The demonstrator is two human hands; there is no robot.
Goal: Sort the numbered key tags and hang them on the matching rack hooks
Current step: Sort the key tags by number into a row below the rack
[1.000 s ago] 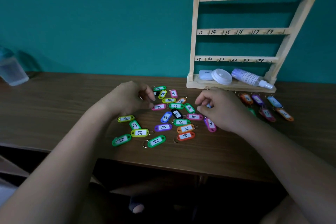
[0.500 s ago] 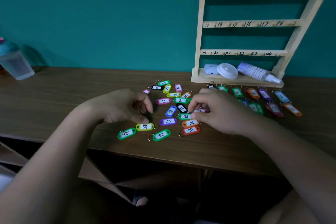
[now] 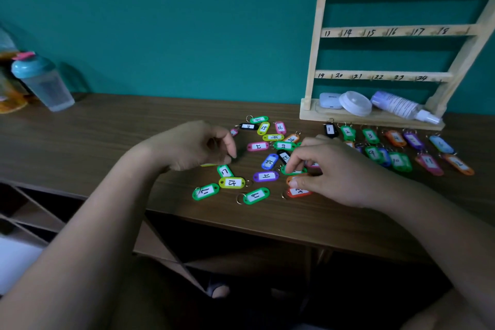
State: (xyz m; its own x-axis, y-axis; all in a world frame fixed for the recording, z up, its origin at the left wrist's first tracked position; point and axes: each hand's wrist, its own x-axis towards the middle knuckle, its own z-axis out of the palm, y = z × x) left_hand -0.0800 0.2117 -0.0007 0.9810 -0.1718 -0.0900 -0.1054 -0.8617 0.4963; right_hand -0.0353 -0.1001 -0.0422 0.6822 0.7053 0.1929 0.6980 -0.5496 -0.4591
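Brown wood-grain table (image 3: 107, 128) carries everything; the left hand (image 3: 192, 146) hovers at the left edge of the loose tags (image 3: 258, 146), its fingers curled and forefinger and thumb drawn near each other, though I cannot tell whether anything sits between them; a sliver of yellow tag peeks out beneath it. The right hand (image 3: 342, 171) reaches in from the right with fingers bent down, forefinger and thumb pinching a green tag (image 3: 300, 170) at the right side of the heap; the thumb tip covers part of an orange tag (image 3: 297, 176) just beside it. The loose tags lie flat in the middle of the table, pointing every which way; the yellow tag marked 15 (image 3: 231, 183) runs left to right with its ring at the right, the purple tag (image 3: 266, 176) lies much the same, and two green tags (image 3: 255, 195) nearest the person slant with rings to the left. The sorted tags (image 3: 370, 135) lie in two rows at the right, long axes running towards the rack (image 3: 313, 61), rings at the far end; the rack stands against the teal wall, its rungs numbered. The table's near edge runs just below the closest tags; bare wood stretches left towards a bottle (image 3: 45, 88).
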